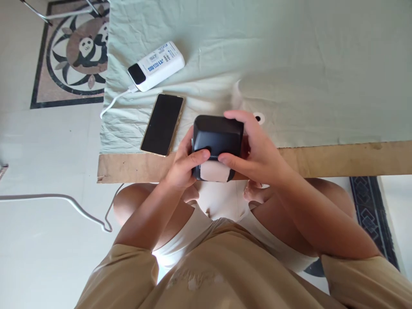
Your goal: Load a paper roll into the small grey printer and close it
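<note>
Both my hands hold a glossy black rounded case (pixel 219 133) over the table's front edge; its exact kind is not clear. Small lettering runs along its lower part, and a pale pinkish patch (pixel 215 171) shows below that. My left hand (pixel 185 165) grips the left side, thumb on the near face. On the right, my right hand (pixel 257 148) wraps the other side, with its thumb on the near face and a finger over the top corner. The undersides of both grips are hidden. A small white disc with a black centre (pixel 259 118) lies just beyond my right hand.
A dark-screened phone (pixel 162 124) lies left of my hands. Behind it is a white power bank (pixel 157 65) with a white cable (pixel 116 99) hanging over the table's left edge. A green cloth (pixel 305 86) covers the table up to a bare wooden edge (pixel 337 159).
</note>
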